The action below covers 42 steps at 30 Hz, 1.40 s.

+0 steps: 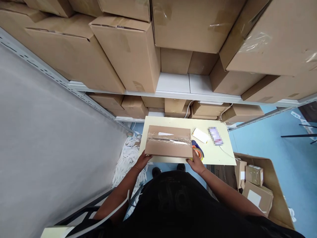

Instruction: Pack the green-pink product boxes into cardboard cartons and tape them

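Observation:
A flat cardboard box [168, 141] with clear tape along its top seam lies on a small pale yellow table [218, 153]. My left hand [143, 161] grips the box's near left corner, fingers curled under its edge. At the near right corner my right hand [196, 162] holds the box the same way. An orange and blue tape dispenser [198, 149] sits just beside my right hand, partly hidden by the box. A white label [200, 135] and a blurred phone [215, 136] with a white cable lie on the table to the right.
Metal shelving [173, 86] stacked with large cardboard boxes rises right behind the table. A big open carton [262, 185] holding several small parcels stands on the blue floor at right. White paper strips [127, 158] litter the floor at left, beside a grey wall.

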Motion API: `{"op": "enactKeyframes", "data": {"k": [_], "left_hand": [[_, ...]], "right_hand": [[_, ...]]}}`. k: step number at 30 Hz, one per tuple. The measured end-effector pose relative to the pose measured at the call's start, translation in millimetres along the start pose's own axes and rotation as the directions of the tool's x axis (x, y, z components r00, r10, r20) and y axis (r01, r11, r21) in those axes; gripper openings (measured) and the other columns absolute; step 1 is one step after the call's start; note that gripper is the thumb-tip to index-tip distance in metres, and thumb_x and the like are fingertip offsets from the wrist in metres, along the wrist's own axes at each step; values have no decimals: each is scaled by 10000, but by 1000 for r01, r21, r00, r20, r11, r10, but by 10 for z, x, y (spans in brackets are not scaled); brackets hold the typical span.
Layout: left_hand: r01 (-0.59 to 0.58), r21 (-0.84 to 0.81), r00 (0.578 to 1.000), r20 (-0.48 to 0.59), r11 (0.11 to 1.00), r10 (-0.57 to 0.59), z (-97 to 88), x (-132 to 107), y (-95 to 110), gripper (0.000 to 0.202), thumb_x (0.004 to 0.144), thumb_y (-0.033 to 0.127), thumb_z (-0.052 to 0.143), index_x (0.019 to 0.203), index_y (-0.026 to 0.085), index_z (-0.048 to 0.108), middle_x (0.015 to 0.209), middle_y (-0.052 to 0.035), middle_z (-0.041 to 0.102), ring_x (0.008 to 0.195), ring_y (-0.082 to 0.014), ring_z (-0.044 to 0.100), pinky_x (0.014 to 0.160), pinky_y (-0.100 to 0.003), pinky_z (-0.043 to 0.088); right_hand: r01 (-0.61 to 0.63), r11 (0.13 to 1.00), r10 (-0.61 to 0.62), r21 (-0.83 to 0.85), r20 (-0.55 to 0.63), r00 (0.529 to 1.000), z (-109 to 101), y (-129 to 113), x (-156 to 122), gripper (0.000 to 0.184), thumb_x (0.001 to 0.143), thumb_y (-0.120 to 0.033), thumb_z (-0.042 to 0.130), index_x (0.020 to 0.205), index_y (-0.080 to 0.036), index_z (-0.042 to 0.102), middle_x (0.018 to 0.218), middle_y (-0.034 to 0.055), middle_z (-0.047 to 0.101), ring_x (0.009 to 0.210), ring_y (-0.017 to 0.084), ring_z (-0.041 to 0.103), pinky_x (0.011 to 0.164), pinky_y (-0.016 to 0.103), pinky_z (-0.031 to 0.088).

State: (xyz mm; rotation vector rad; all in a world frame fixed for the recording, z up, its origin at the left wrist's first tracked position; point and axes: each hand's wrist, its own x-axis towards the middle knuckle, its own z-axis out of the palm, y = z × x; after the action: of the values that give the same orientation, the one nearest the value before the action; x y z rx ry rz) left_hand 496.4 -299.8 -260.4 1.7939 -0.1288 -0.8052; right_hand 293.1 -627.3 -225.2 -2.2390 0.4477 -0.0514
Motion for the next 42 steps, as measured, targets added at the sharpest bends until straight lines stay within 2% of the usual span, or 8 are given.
{"op": "enactKeyframes", "data": {"k": [9, 20, 23, 26, 30, 34, 38, 42], "left_hand": [[-226, 377, 952, -112, 898, 286, -97, -202, 295, 530, 962, 604, 480, 1216, 176, 664, 1040, -88, 604, 1019, -258, 619, 938, -423, 529], [-35, 558, 956, -223, 829, 190, 3, 274, 813, 582, 1027, 597, 360, 1136, 155, 723, 1080, -149, 689, 1069, -286, 635, 946, -386, 494], [13, 571, 969, -208, 821, 130, -24, 431, 937, 609, 1025, 623, 335, 1062, 161, 730, 1064, -154, 715, 1059, -301, 654, 917, -390, 497], [-6, 566, 963, -218, 824, 157, -42, 428, 1009, 558, 1020, 589, 369, 1109, 160, 715, 1083, -149, 716, 1004, -286, 672, 885, -387, 511], [-183, 565, 861, -303, 804, 409, 2, 88, 1047, 420, 978, 488, 519, 1212, 177, 677, 1184, -133, 667, 955, -239, 665, 911, -384, 531], [-452, 553, 851, 30, 700, 525, 209, -351, 1154, 275, 1024, 384, 483, 1052, 230, 709, 1021, -65, 697, 974, -210, 664, 902, -344, 526], [-534, 471, 834, 431, 702, 345, 661, -509, 1381, 279, 1022, 368, 486, 972, 231, 725, 944, -40, 724, 906, -185, 679, 834, -308, 513], [-321, 516, 908, 405, 794, 104, 1260, -355, 1656, 400, 1004, 478, 480, 810, 200, 692, 797, -42, 707, 791, -194, 682, 734, -308, 511]], "right_hand": [[-172, 985, 175, 34, -138, 975, -241, -400, 412, 410, 904, -508, 515, 1156, -211, 642, 1106, 88, 638, 1038, 277, 626, 940, 401, 516], [-390, 904, 404, 173, -49, 914, -315, -556, 1159, 577, 977, -649, 435, 1134, -178, 729, 1064, 116, 759, 980, 275, 695, 874, 357, 517], [-363, 909, 382, 206, -60, 922, -385, -379, 1076, 565, 1020, -560, 331, 1160, -187, 732, 1121, 101, 756, 1058, 262, 683, 934, 353, 518], [-384, 922, 371, -40, -186, 910, -459, -23, 711, 472, 995, -421, 402, 1286, -173, 680, 1287, 134, 689, 1237, 273, 605, 1041, 360, 466], [-572, 715, 570, -401, -140, 810, -465, 486, 229, 605, 854, -453, 673, 1369, -145, 596, 1340, 209, 610, 1257, 348, 579, 955, 393, 485], [-618, 696, 672, -366, 29, 740, -348, 752, 197, 457, 893, -466, 642, 1220, -146, 645, 1138, 163, 703, 1007, 273, 696, 753, 313, 490], [-610, 721, 645, -329, -2, 764, -274, 788, 325, 321, 926, -422, 587, 1103, -174, 685, 1072, 128, 724, 977, 253, 696, 744, 295, 479], [-503, 818, 475, -280, -166, 864, -353, 715, 186, 355, 937, -360, 531, 1204, -182, 684, 1172, 121, 690, 1101, 250, 656, 899, 307, 502]]}}
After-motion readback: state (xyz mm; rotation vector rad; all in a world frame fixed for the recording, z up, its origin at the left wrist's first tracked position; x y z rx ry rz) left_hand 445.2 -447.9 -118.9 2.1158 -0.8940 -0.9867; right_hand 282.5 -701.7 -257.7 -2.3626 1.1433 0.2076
